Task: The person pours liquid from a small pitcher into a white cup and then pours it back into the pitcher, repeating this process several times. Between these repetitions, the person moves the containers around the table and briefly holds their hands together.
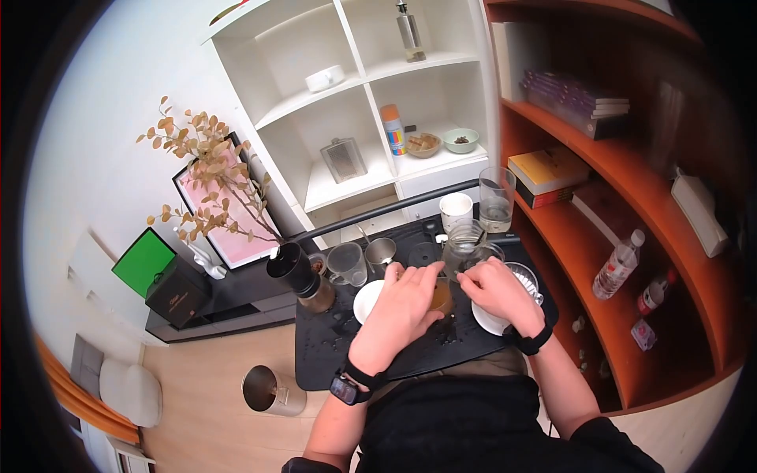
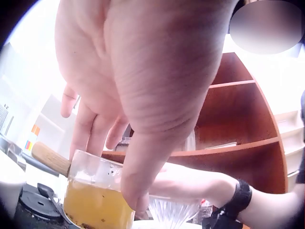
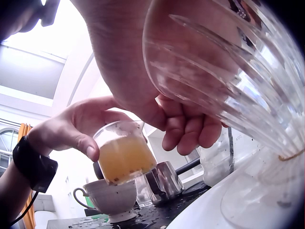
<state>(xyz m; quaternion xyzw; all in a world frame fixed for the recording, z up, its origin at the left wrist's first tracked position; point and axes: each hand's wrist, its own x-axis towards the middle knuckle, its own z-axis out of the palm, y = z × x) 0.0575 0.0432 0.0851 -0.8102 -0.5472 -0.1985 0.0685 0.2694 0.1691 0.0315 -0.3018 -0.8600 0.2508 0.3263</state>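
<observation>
My left hand (image 1: 398,307) holds a clear glass pot (image 2: 100,202) of yellow liquid, thumb on one side and fingers on the other. Dark bits lie at its bottom, and a wooden handle (image 2: 50,160) sticks out from it. In the right wrist view the pot tilts above a white cup (image 3: 114,196). My right hand (image 1: 502,290) is close beside the pot, its fingers curled; I cannot tell whether it pinches anything. Right by that hand, a ribbed glass (image 3: 205,81) stands on a white saucer (image 1: 490,319).
Behind the hands on the wet black tray (image 1: 339,359) stand a glass mug (image 1: 347,266), a metal cup (image 1: 381,251), a white cup (image 1: 456,209) and a tall glass (image 1: 497,201). A black-topped grinder (image 1: 289,264) is at left. Brown shelves (image 1: 583,213) rise close on the right.
</observation>
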